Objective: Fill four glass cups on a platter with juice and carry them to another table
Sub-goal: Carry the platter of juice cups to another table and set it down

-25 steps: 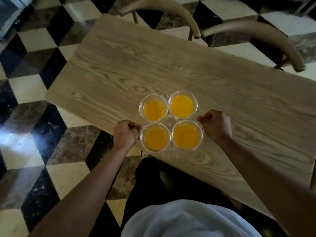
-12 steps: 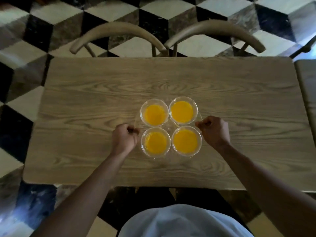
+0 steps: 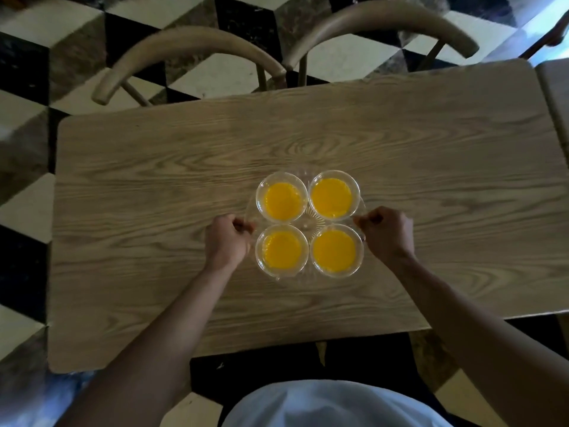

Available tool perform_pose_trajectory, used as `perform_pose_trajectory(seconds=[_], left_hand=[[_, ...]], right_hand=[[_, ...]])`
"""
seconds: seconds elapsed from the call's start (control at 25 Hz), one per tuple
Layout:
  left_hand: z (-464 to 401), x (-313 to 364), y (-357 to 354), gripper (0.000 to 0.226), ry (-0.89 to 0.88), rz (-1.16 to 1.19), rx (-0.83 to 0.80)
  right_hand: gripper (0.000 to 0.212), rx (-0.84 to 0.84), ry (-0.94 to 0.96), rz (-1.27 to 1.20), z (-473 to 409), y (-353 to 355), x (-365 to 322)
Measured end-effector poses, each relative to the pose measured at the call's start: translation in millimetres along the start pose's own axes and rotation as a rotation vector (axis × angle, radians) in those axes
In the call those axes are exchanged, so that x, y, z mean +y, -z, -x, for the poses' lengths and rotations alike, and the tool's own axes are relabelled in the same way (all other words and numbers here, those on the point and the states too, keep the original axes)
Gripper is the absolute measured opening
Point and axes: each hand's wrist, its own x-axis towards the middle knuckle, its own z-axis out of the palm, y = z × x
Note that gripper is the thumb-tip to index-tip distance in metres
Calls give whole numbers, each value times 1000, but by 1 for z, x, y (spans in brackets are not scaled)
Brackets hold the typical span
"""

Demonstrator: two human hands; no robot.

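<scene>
Checkered black, white and marble floor tiles surround a wooden surface with two curved-back chairs tucked in at its far side. Over the middle of the surface sits a clear platter carrying four glass cups, set two by two and touching, each filled with orange juice. The left hand grips the platter's left rim with curled fingers, and the right hand pinches the right rim the same way. Whether the platter rests on the wood or hangs just above it cannot be told. Filling looks finished and the carry nearly so; what seems left is setting the platter down and letting go.
</scene>
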Motion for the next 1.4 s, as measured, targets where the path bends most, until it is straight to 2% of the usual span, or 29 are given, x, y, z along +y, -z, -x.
perform_pose_trajectory(seconds=[0.2, 0.56, 0.8, 1.08, 1.4], left_hand=[[-15, 1, -8, 22, 11, -14, 0], [-30, 5, -22, 38, 46, -35, -21], [-42, 7, -26, 34, 61, -30, -11], [-49, 3, -31, 17, 90, -6, -36], [-53, 0, -33, 25, 98, -9, -45]], right_hand=[[17, 16, -30, -6, -13, -7, 1], [16, 13, -9, 18, -34, -8, 4], [18, 8, 2, 53, -43, -9, 2], [13, 7, 21, 49, -50, -11, 2], [18, 22, 51, 64, -52, -18, 9]])
